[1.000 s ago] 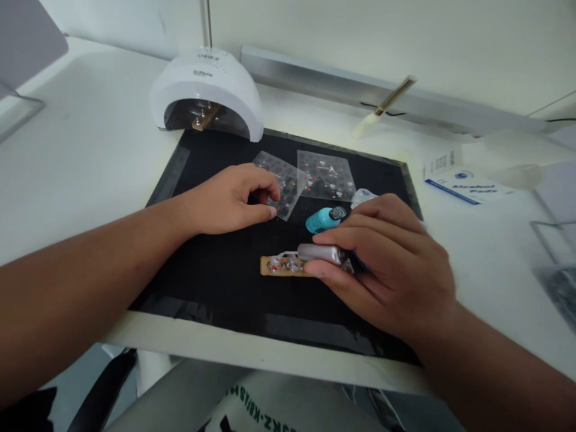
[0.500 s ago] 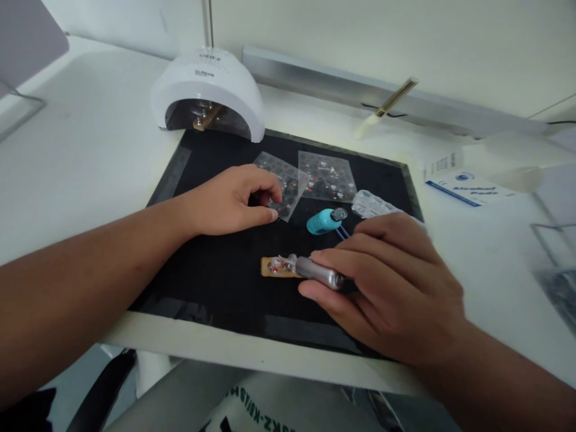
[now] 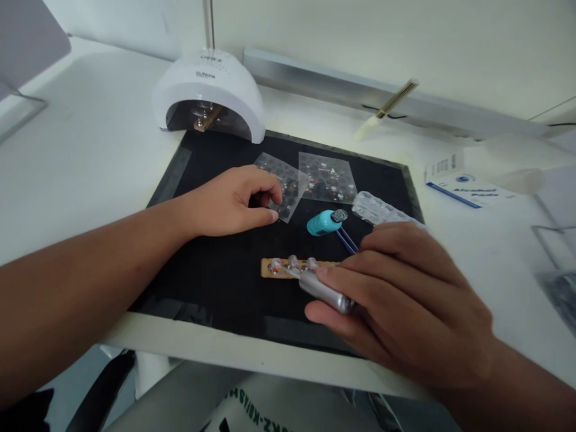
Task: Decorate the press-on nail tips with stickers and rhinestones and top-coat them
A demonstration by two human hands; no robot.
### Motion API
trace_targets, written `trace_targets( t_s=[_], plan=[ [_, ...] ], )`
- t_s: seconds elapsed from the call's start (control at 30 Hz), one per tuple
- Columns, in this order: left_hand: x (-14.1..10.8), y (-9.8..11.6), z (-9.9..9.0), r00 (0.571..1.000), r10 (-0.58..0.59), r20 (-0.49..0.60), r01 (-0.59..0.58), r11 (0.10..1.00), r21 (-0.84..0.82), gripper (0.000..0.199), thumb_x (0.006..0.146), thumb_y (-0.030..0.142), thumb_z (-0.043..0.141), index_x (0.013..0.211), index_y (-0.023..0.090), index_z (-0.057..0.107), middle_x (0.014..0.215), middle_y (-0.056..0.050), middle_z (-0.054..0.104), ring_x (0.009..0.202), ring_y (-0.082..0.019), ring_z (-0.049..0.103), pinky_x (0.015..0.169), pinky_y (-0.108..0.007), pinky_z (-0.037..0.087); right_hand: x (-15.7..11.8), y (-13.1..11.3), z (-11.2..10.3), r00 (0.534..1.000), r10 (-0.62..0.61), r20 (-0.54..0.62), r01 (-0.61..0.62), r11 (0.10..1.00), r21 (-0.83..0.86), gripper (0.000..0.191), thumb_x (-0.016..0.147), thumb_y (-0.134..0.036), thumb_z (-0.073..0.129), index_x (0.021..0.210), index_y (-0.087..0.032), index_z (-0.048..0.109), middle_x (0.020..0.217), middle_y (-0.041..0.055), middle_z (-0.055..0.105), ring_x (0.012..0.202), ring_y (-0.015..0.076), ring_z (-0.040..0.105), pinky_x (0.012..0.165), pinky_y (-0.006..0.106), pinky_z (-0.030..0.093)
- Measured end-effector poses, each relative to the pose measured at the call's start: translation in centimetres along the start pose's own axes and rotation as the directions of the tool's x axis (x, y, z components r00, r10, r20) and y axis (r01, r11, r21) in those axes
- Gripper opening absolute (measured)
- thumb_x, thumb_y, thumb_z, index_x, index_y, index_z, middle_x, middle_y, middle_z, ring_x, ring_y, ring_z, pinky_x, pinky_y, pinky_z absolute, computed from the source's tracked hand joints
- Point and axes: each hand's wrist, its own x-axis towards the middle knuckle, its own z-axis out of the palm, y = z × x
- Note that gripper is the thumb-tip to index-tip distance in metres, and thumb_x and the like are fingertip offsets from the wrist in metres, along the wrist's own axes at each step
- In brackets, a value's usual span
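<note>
Between the thumb and fingers of my right hand (image 3: 405,300) is a brush with a silver, cap-like handle (image 3: 326,292). Its thin pale tip reaches to a small clear nail tip with red marks (image 3: 275,265). That nail tip stands at the left end of a wooden strip (image 3: 265,273), with more small clear pieces along it; my right fingers hide the strip's right end. My left hand (image 3: 234,198) rests on the black mat (image 3: 216,270), fingers loosely curled and thumb apart, nothing seen in it. Beside it lies a clear sticker sheet (image 3: 292,191).
A turquoise bottle (image 3: 321,222) lies behind the strip, near blue tweezers (image 3: 346,240) and a clear plastic tray (image 3: 382,208). Another sticker sheet (image 3: 330,177) is farther back. A white nail lamp (image 3: 211,81) holds another wooden strip. An alcohol pad box (image 3: 468,186) is at right.
My right hand has moved slightly right and toward me, tilting the brush and uncovering more of the wooden strip. My left hand has stayed put.
</note>
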Motion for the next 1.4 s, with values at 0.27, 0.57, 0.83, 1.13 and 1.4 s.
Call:
trace_targets(
  t_s=[0.27,0.57,0.83,1.13,1.4],
  plan=[
    [0.0,0.0,0.0,1.000,0.014,-0.003,-0.014,0.999,0.029,0.013,0.078,0.023,0.062,0.088,0.016,0.067,0.082,-0.002,0.064,0.079,-0.017,0.060,0.074,-0.029,0.047,0.1,-0.1,0.2,0.995,-0.042,0.092,0.038,0.998,0.043,0.018,0.091,-0.035,0.064,0.090,-0.017,0.065,0.074,0.0032,0.068,0.076,0.0206,0.054,0.071,0.038,0.050],
    [0.0,0.0,0.1,1.000,0.007,-0.003,-0.007,1.000,0.009,0.013,0.078,0.023,0.062,0.088,0.016,0.067,0.082,-0.003,0.064,0.079,-0.017,0.060,0.074,-0.029,0.047,0.0,0.0,-0.5,0.997,-0.066,0.025,0.066,0.998,0.008,0.016,0.085,-0.032,0.072,0.090,-0.018,0.064,0.074,0.0026,0.067,0.076,0.0207,0.053,0.071,0.038,0.051],
    [0.0,-0.1,0.0,1.000,0.004,-0.004,-0.004,1.000,0.013,0.016,0.078,0.024,0.062,0.089,0.015,0.068,0.083,-0.003,0.064,0.079,-0.017,0.060,0.074,-0.029,0.047,-0.1,0.2,0.2,0.986,-0.167,0.014,0.166,0.985,0.049,0.014,0.094,-0.032,0.060,0.088,-0.019,0.065,0.069,0.0006,0.066,0.070,0.0185,0.054,0.068,0.037,0.048],
    [0.0,0.0,0.1,1.000,0.006,-0.007,-0.006,1.000,-0.012,0.016,0.078,0.023,0.062,0.090,0.014,0.068,0.083,-0.003,0.063,0.079,-0.017,0.059,0.074,-0.029,0.046,0.0,0.4,-0.2,0.987,-0.160,-0.027,0.160,0.987,0.021,0.016,0.086,-0.030,0.072,0.090,-0.015,0.068,0.074,0.0038,0.069,0.074,0.0204,0.053,0.068,0.039,0.048],
    [0.0,-0.1,0.0,1.000,0.005,-0.008,-0.005,1.000,-0.001,0.016,0.077,0.024,0.062,0.090,0.014,0.068,0.083,-0.003,0.063,0.080,-0.017,0.060,0.074,-0.029,0.046,-0.3,0.5,0.0,0.980,-0.192,-0.052,0.194,0.981,0.022,0.012,0.089,-0.027,0.068,0.088,-0.015,0.068,0.071,0.0027,0.068,0.075,0.0194,0.053,0.070,0.040,0.048]
  ],
)
